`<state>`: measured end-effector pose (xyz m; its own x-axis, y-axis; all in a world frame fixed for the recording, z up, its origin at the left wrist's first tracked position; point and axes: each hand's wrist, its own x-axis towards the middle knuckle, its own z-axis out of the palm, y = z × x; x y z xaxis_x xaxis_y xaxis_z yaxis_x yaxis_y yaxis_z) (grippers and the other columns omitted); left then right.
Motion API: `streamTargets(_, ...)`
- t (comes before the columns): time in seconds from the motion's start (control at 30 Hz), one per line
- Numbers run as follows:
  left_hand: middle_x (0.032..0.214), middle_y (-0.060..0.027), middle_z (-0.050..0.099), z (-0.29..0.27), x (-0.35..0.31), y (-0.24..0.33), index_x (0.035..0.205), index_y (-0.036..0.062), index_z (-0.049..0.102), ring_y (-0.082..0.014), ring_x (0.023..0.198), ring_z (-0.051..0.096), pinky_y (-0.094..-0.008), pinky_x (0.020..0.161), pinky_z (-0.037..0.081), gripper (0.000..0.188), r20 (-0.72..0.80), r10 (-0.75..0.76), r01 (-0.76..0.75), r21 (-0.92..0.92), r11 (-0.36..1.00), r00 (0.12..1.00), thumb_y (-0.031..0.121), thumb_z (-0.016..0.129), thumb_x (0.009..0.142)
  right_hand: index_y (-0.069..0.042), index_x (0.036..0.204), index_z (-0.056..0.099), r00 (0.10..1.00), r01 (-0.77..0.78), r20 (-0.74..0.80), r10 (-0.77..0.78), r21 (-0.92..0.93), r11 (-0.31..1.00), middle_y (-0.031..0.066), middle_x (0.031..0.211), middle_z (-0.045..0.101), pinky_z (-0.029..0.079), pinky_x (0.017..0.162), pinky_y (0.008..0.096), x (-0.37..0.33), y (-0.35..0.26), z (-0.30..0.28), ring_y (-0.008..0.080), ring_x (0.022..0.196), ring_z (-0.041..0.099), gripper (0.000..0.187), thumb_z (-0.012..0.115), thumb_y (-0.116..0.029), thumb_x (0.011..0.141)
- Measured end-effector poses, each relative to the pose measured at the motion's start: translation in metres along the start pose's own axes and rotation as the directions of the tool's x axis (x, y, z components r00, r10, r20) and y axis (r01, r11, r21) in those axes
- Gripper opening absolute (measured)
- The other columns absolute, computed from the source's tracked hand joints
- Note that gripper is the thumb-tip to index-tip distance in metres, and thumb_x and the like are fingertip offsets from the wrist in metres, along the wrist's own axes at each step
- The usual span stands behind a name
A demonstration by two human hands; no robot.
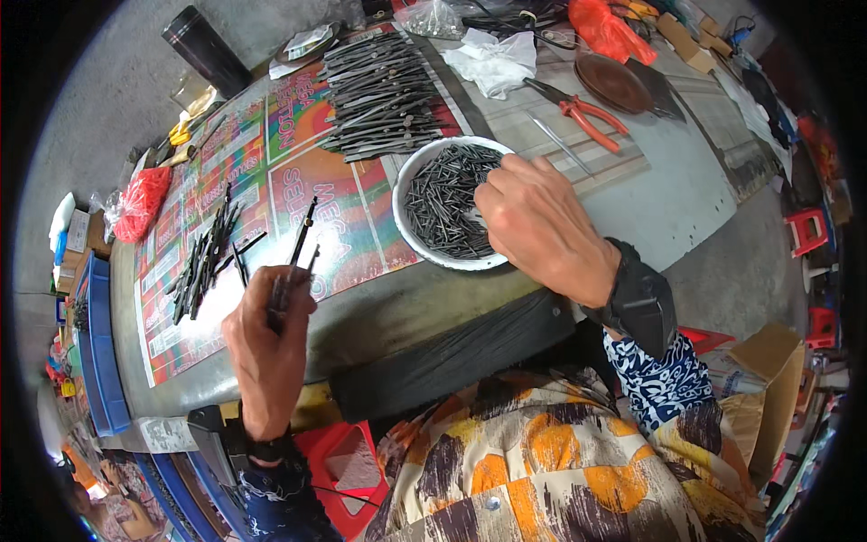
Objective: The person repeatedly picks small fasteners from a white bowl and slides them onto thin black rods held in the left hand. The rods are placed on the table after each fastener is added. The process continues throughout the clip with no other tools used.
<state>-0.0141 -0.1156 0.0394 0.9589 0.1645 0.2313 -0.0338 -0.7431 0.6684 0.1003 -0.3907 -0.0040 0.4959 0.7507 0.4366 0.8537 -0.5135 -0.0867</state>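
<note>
My left hand (267,339) is closed around slim black strips (305,228) that stick up past its fingers over the printed sheet. Held at the right edge of a white bowl (400,228), my right hand (546,224) has its fingers curled; their tips and anything in them are hidden. Dark metal pins (441,200) fill the bowl. Left of my left hand lies a loose pile of black strips (206,257). Beyond the bowl, many similar strips are laid in a long stacked row (379,95).
Red-handled pliers (591,122), a thin pointed metal tool (558,143), crumpled white tissue (495,63) and a brown disc (614,83) lie at the far right. A black cylinder (206,52) stands far left, near a red plastic bag (143,203). A blue tray (101,348) borders the left edge.
</note>
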Motion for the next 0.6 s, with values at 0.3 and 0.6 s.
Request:
streamTargets(0.3,0.070,-0.0059,0.063,0.018,-0.030,0.037,0.095,-0.0005,0.062,-0.0087,0.063,0.059,-0.0243,0.058,0.046,0.010,0.093,0.009,0.009,-0.185,0.983,0.996,0.001,0.064,0.086,-0.002,0.097,0.052,0.998,0.001,-0.067,0.009,0.150,0.989,0.0142,0.095,0.054,0.044,0.079,0.0449,-0.006,0.003,-0.008,0.0332,0.090,0.054,0.025,0.062,0.003,0.074)
streamTargets(0.6,0.069,-0.0076,0.065,0.046,-0.050,0.057,0.098,-0.0018,0.063,-0.0086,0.064,0.060,-0.0236,0.058,0.047,0.011,0.085,0.014,0.020,-0.388,0.922,0.996,0.001,0.064,0.088,0.002,0.090,0.058,0.976,-0.089,-0.100,0.192,0.620,0.779,0.0130,0.081,0.058,0.050,0.064,0.0381,-0.014,-0.063,-0.033,0.0284,0.075,0.062,0.015,0.064,0.003,0.076)
